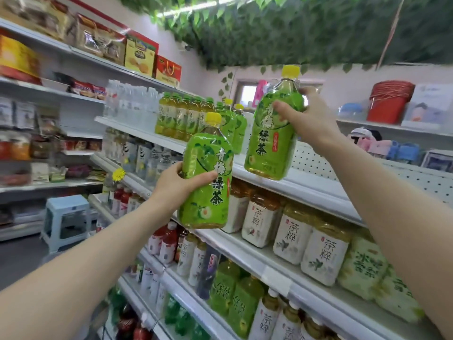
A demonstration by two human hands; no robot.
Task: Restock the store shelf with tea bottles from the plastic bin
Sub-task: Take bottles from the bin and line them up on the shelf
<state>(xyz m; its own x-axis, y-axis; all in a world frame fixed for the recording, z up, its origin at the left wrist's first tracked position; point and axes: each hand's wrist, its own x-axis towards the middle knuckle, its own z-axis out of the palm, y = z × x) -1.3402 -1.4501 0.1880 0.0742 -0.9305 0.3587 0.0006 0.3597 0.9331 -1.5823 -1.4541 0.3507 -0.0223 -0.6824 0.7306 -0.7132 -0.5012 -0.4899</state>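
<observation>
Right hand (310, 119) clamps fingers round upper tea bottle (274, 133), base just over the shelf (306, 187) front edge, ready to seat | left hand (176, 185) grips second bottle (208, 177) below, queued | bin unseen.

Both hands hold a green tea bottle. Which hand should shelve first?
Right, probably. The right hand holds its bottle up at the top shelf, over bare space beside the shelved green bottles. The left hand holds its bottle lower.
</observation>
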